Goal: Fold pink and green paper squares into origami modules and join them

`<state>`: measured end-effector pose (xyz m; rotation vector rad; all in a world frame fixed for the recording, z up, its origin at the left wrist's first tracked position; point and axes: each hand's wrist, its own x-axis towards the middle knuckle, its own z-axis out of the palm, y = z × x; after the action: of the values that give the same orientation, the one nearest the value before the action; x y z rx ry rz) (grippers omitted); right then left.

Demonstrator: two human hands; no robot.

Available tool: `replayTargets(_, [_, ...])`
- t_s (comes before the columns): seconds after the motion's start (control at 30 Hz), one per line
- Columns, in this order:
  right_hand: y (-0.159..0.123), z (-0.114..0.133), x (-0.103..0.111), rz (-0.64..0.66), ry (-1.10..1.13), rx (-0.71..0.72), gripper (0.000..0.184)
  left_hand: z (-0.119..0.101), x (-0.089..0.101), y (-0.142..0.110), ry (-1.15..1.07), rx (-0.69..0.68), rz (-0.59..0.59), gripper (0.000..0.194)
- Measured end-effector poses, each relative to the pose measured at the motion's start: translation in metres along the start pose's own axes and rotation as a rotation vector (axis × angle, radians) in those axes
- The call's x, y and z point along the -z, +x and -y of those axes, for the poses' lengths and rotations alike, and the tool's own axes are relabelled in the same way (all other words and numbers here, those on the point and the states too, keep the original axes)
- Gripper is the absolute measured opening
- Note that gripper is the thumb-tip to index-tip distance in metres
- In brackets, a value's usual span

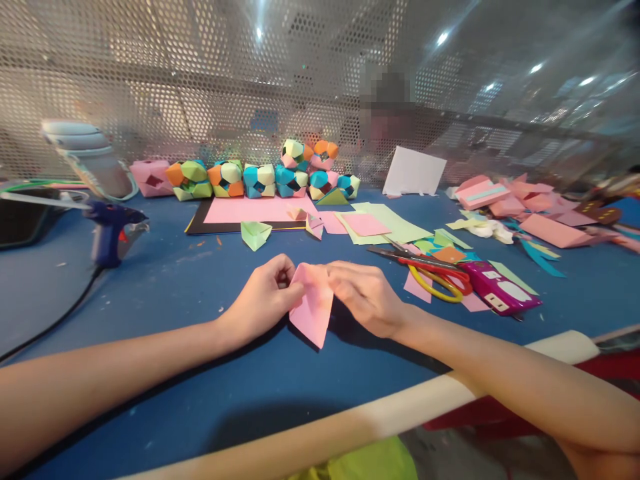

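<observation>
A pink folded paper (pixel 314 310) is held up over the blue tabletop, its pointed end hanging down. My left hand (pixel 265 293) pinches its left edge between thumb and curled fingers. On the opposite edge, my right hand (pixel 367 293) grips the paper with thumb and fingers pressed together. Beyond my hands lie a light green folded paper piece (pixel 256 235) and a small pink folded piece (pixel 315 227). Sheets of pink paper (pixel 367 225) and pale green paper (pixel 400 223) overlap behind my right hand.
A blue glue gun (pixel 113 230) stands at left with its cord. Colourful paper balls (pixel 259 181) line the back by a perforated metal screen (pixel 200 87). Scissors (pixel 435 277), a purple box-shaped object (pixel 500 288) and a pile of pink paper pieces (pixel 555 227) lie at right.
</observation>
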<state>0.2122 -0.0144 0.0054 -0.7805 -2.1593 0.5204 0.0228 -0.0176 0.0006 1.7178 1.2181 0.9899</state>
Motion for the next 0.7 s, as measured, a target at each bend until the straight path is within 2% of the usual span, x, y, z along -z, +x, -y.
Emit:
replayTargets(0.07, [0.004,-0.003,0.002,-0.052,0.278,-0.227,0.048,0.001,0.000,-0.001,0.010,-0.016,0.006,0.015])
replayTargets(0.13, [0.010,-0.010,0.002,-0.114,0.553,-0.470,0.049,0.002,0.000,-0.002,0.031,-0.041,0.014,0.013])
replayTargets(0.2, [0.015,-0.016,0.000,-0.090,0.776,-0.662,0.041,0.003,0.000,-0.002,0.055,-0.064,0.024,0.011])
replayTargets(0.27, [0.018,-0.018,-0.001,0.000,0.907,-0.777,0.035,0.004,-0.001,-0.003,0.081,-0.077,0.022,0.012])
replayTargets(0.37, [0.017,-0.012,-0.003,0.069,0.902,-0.750,0.036,0.003,-0.001,-0.003,0.106,-0.073,0.014,0.014])
replayTargets(0.57, [0.011,0.000,0.002,0.179,0.489,-0.496,0.023,0.001,-0.001,-0.001,0.040,-0.048,0.043,0.021])
replayTargets(0.7, [0.010,0.001,0.000,0.170,0.328,-0.410,0.023,0.002,-0.001,0.000,0.025,-0.041,0.056,0.018])
